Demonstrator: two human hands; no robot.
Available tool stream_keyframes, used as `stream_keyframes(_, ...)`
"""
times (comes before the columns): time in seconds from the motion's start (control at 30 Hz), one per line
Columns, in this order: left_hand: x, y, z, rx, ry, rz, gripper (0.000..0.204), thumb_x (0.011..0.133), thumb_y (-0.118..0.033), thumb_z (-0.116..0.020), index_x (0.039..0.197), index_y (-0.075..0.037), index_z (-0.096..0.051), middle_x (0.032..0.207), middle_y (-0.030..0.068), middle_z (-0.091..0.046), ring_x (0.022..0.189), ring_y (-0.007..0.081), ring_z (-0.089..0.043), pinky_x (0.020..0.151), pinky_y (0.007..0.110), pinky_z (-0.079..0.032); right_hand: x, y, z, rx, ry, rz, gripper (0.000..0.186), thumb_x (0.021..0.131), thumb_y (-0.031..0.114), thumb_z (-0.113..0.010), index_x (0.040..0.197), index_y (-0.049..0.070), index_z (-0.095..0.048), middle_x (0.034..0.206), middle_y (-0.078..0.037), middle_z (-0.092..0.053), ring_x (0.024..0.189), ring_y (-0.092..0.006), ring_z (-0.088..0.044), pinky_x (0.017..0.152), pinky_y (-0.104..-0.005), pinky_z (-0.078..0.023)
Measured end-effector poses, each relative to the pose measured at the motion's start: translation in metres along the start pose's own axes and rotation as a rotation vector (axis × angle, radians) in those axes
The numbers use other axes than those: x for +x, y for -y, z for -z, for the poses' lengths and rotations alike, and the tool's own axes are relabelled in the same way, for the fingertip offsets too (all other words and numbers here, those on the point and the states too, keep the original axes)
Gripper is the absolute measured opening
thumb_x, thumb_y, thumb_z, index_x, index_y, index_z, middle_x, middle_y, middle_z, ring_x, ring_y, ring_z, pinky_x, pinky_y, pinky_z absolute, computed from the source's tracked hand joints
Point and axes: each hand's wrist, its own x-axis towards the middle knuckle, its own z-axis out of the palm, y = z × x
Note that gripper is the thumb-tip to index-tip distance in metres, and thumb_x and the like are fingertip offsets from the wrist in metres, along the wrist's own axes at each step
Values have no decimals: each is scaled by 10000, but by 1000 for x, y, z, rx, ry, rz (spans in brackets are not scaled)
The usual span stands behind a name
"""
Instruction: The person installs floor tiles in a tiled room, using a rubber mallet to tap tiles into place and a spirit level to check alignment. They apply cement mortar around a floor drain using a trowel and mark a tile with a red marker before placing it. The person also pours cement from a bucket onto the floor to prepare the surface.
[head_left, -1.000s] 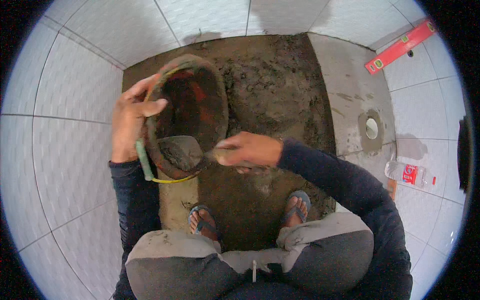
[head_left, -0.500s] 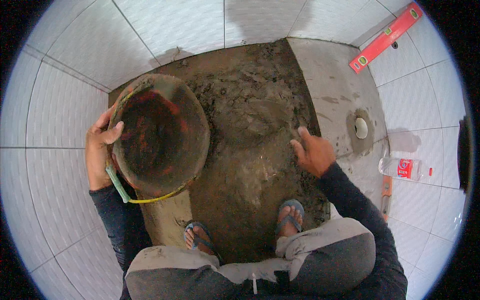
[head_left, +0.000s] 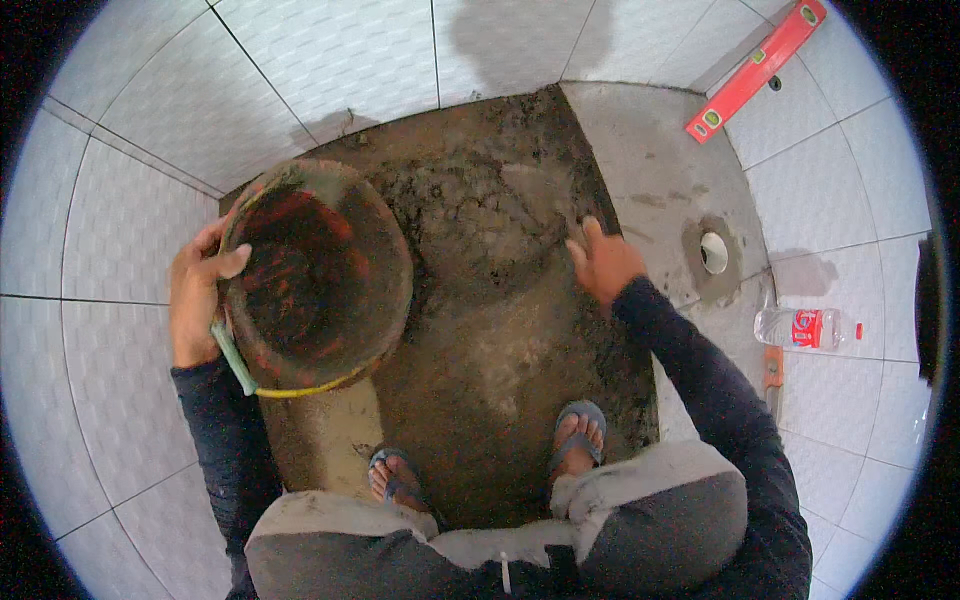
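Observation:
My left hand [head_left: 203,290] grips the left rim of a dirty bucket [head_left: 320,270], thumb inside and fingers round the outer side. The bucket is tipped so that its dark, mortar-stained inside with reddish patches faces me. Its yellow wire handle [head_left: 310,390] with a pale green grip hangs along the near side. My right hand [head_left: 608,265] is closed, low over the wet grey-brown mortar [head_left: 470,230]. It seems to hold a trowel [head_left: 535,188], whose mortar-coloured blade barely stands out from the bed; the handle is hidden in my fingers.
White tiled walls stand around the floor. A bare concrete strip [head_left: 640,140] with a white pipe opening [head_left: 713,253] borders the mortar on the right. A red spirit level [head_left: 757,72] leans at the far right. A plastic bottle [head_left: 800,328] and an orange tool [head_left: 773,370] lie nearer. My sandalled feet rest in front.
My right hand has moved forward and slightly left over the mortar, with the smooth blade shape shifting along. The bucket stays in my left hand, nearly in the same place.

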Motion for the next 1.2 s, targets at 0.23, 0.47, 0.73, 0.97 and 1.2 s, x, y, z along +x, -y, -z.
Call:
stream_keyframes(0.23,2,-1,6,182,-70,-33,414,703,-54,-624,1106,43,-629,953,76,-648,830,164,-603,787,258,-470,66,-31,9,221,14,67,457,914,388,-568,1197,29,-553,949,-275,-666,916,-459,-640,810,-550,-504)
stream_keyframes(0.47,-12,22,25,-51,-107,53,406,712,-76,-634,1099,46,-613,974,90,-652,822,166,-610,803,278,-483,0,-20,-7,-36,-57,205,382,903,348,-594,1149,65,-522,849,-200,-673,762,-429,-657,675,-548,-513)
stream_keyframes(0.73,-9,22,22,-224,-52,67,444,741,-54,-619,1169,62,-582,1045,123,-663,900,208,-641,872,320,-499,38,-13,27,-48,-171,422,340,913,368,-582,1135,113,-547,849,-187,-671,734,-406,-653,633,-528,-507)
stream_keyframes(0.97,-10,32,35,-297,-38,92,457,774,-83,-621,1204,59,-564,1139,144,-645,1013,238,-626,948,354,-474,10,-38,-30,26,-18,644,329,872,335,-662,1065,76,-599,739,-185,-631,649,-411,-613,567,-507,-473)
stream_keyframes(1.2,-6,40,43,-204,-63,97,529,803,-166,-634,1277,44,-528,1232,137,-614,1118,268,-591,1020,367,-430,-78,8,8,234,-8,47,369,896,376,-634,1068,52,-591,746,-214,-641,694,-414,-636,592,-504,-488)
